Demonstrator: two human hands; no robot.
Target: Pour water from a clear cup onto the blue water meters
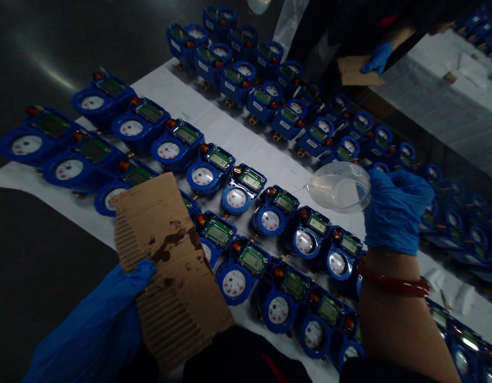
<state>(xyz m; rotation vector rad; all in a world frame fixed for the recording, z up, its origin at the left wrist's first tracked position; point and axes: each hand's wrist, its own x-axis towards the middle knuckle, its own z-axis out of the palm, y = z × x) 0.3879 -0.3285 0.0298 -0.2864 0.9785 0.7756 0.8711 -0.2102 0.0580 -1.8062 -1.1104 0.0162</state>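
The white surface (pixel 185 98) bears blue meters (pixel 243 190); dark floor (pixel 30 48) at ten o'clock. Left fingers (pixel 144 270) pinch cardboard (pixel 182 271); right fingers (pixel 383 183), a clear cup (pixel 337 186).

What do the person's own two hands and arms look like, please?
The left hand and the right hand both wear thin, wrinkled blue gloves. The right glove ends at the wrist; just beyond it sits a glossy, dark red bracelet. The right forearm is bare below that. I see no markings on either glove.
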